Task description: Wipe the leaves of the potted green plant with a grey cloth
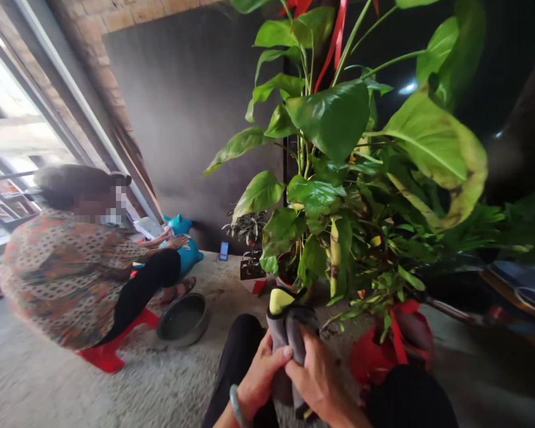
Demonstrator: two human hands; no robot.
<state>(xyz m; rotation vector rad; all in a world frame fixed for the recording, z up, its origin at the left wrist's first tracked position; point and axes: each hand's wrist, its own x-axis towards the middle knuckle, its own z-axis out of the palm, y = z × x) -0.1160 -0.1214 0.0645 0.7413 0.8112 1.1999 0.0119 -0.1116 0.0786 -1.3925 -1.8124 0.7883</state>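
Over the concrete floor (pixel 160 386), just before a large pothos (pixel 330 119), the left hand (pixel 262 377) and right hand (pixel 314 374) pinch a grey cloth (pixel 292 351) between thumbs and bent fingers, a yellow tip (pixel 280 301) showing above it.

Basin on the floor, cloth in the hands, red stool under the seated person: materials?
The basin looks like dull grey metal, perhaps aluminium or steel, given its thin rim and soft sheen. The grey cloth looks like soft fabric, since it folds limply. The red stool looks like moulded plastic, from its even, saturated colour.
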